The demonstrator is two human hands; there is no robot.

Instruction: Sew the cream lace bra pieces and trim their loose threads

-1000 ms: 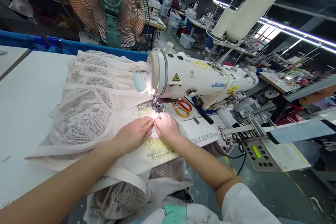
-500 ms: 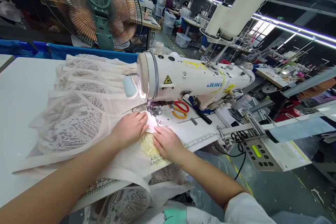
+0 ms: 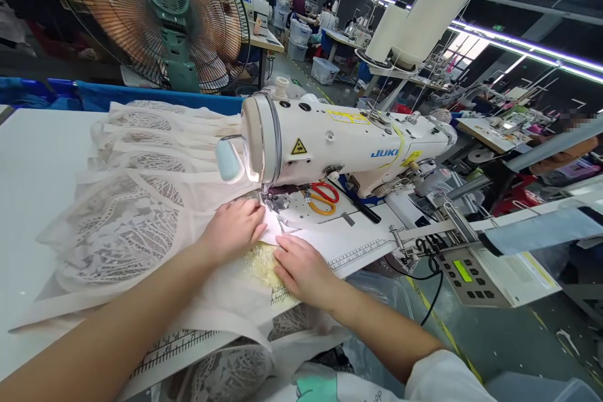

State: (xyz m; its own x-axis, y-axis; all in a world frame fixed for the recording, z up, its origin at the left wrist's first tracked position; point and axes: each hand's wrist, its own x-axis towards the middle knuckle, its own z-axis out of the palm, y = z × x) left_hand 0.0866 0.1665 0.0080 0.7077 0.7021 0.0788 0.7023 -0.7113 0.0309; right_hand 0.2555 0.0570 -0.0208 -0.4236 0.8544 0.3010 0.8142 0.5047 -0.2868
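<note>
Under the presser-foot area of a white sewing machine (image 3: 325,138) lies a small white fabric piece (image 3: 269,231). To its left, my left hand (image 3: 235,229) is closed on it, fingers curved close to the needle. My right hand (image 3: 304,269) pinches its lower right edge, and the thumb side also rests by a shiny yellowish lace piece (image 3: 260,267). Pale garment panels with lace cups (image 3: 132,232) spread left of the hands and fold over the table's front edge. My fingertips partly cover the white piece, and its contact with the needle is hidden.
Scissors (image 3: 338,193) with red and orange handles lie on the machine bed behind the right hand. A control box (image 3: 490,282) hangs at the right. A large fan (image 3: 164,19) stands behind the table. Thread cones (image 3: 433,12) rise behind the machine. Other people sit farther back.
The view has shifted slightly. Both hands stay at the needle area, the right one a little lower in the picture. The lace panels have slid slightly left and down.
</note>
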